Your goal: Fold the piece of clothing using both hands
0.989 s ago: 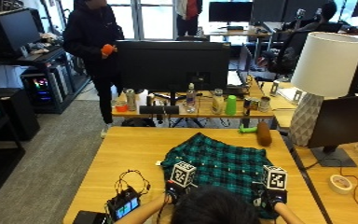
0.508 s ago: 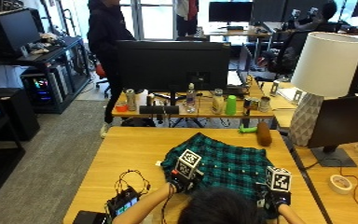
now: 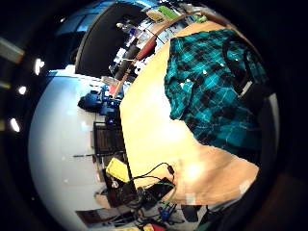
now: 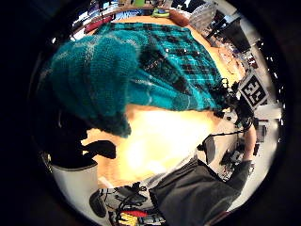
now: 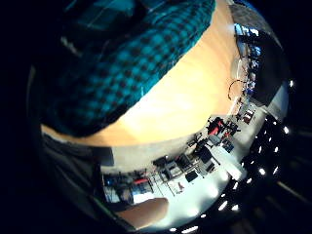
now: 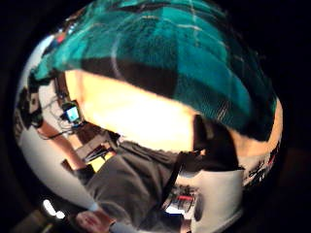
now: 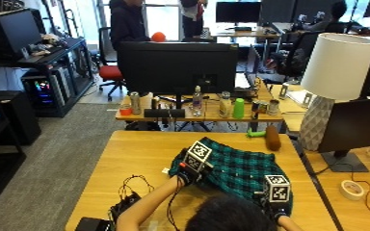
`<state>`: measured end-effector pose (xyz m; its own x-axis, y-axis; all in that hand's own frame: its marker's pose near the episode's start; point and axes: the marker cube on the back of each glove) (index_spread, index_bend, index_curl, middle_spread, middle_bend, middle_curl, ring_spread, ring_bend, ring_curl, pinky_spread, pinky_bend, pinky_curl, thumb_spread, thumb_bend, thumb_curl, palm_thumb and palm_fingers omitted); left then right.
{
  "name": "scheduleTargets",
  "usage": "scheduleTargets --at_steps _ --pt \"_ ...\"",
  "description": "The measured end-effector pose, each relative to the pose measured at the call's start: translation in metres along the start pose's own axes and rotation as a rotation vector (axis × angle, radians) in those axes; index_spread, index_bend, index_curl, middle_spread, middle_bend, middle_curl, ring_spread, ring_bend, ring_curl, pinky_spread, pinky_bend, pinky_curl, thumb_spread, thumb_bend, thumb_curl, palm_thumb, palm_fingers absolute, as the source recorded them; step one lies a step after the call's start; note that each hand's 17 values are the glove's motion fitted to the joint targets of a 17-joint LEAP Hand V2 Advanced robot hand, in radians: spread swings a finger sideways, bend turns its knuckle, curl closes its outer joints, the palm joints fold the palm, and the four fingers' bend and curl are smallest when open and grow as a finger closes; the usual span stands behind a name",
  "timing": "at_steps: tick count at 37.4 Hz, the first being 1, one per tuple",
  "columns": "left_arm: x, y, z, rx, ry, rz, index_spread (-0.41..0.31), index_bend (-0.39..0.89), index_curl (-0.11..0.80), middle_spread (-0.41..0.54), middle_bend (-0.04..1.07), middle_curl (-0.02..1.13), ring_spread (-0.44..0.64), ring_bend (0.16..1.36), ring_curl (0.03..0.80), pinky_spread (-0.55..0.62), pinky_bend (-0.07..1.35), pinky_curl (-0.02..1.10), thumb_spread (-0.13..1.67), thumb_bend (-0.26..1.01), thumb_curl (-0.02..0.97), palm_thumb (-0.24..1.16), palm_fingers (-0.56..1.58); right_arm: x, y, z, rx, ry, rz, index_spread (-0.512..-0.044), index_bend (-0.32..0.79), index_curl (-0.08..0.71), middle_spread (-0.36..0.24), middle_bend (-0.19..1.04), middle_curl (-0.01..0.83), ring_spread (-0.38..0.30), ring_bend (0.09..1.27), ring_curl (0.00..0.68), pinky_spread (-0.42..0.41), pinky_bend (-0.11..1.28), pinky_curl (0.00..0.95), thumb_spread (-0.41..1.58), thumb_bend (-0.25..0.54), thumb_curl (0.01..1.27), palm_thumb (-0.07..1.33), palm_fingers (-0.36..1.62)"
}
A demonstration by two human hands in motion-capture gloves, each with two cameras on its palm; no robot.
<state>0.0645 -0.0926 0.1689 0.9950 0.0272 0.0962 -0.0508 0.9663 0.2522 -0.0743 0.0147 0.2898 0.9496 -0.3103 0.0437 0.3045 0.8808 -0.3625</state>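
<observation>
A green and black plaid shirt lies spread on the wooden table in front of me. My left hand grips the shirt's left edge and holds it lifted off the table. My right hand holds the near right corner of the shirt, low by the table's front. In the left thumb side view a bunched fold of the shirt sits right against the palm. The right thumb side view is likewise filled by the shirt close up. The fingers themselves are hidden under the gloves' backs.
A black monitor stands on the desk beyond. A white lamp and a second screen stand at the right. A brown cylinder lies past the shirt. Cables and a device lie near left; a tape roll lies far right.
My left hand has moved away from me across the table, carrying the shirt's left edge with it. My right hand has stayed nearly in place at the near right corner.
</observation>
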Motion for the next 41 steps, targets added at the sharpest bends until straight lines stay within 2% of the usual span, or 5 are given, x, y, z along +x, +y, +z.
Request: scheduleTargets --at_steps 4,9,15,30,41 --pt "0.001 0.017 0.007 -0.112 -0.004 0.0 -0.272 0.18 0.432 -0.31 0.43 0.5 -0.34 0.55 0.396 -0.32 0.26 0.36 1.25 0.12 0.396 0.65 1.18 0.007 -0.017 0.001 0.085 -0.013 0.015 -0.245 0.12 0.153 -0.06 0.3 0.429 -0.07 0.67 0.386 0.025 0.57 0.363 1.14 0.102 0.38 0.93 0.76" --pt "0.0 0.027 0.021 -0.173 0.023 0.017 -0.275 0.18 0.444 -0.315 0.42 0.51 -0.34 0.54 0.402 -0.33 0.24 0.37 1.26 0.1 0.396 0.65 1.18 0.014 -0.026 -0.004 0.091 -0.078 -0.023 -0.245 0.21 0.204 -0.092 0.37 0.454 -0.126 0.65 0.38 -0.131 0.54 0.343 0.93 0.089 0.45 1.0 1.16" --pt "0.003 0.049 0.019 -0.282 0.111 0.095 -0.278 0.17 0.452 -0.322 0.42 0.52 -0.35 0.53 0.41 -0.33 0.23 0.38 1.29 0.08 0.394 0.65 1.19 -0.005 0.029 -0.028 -0.033 -0.118 -0.114 -0.238 0.21 0.284 -0.114 0.38 0.485 -0.171 0.65 0.429 -0.212 0.53 0.391 0.75 0.058 0.52 1.04 1.21" --pt "-0.007 0.09 -0.032 -0.6 0.313 0.388 -0.293 0.19 0.487 -0.332 0.45 0.55 -0.35 0.56 0.438 -0.32 0.18 0.38 1.23 0.04 0.453 0.69 1.19 0.014 0.031 -0.077 -0.189 -0.157 -0.19 -0.243 0.25 0.405 -0.123 0.4 0.515 -0.218 0.6 0.451 -0.269 0.46 0.404 0.41 -0.012 0.63 1.1 1.26" --pt "-0.051 0.001 -0.081 -0.45 0.258 0.185 -0.307 0.23 0.536 -0.33 0.49 0.59 -0.35 0.58 0.461 -0.31 0.16 0.36 1.07 0.02 0.56 0.77 1.2 0.019 -0.002 -0.187 -0.136 0.027 0.004 -0.248 0.26 0.463 -0.123 0.41 0.527 -0.219 0.6 0.466 -0.278 0.45 0.417 0.3 -0.021 0.68 1.09 1.27"
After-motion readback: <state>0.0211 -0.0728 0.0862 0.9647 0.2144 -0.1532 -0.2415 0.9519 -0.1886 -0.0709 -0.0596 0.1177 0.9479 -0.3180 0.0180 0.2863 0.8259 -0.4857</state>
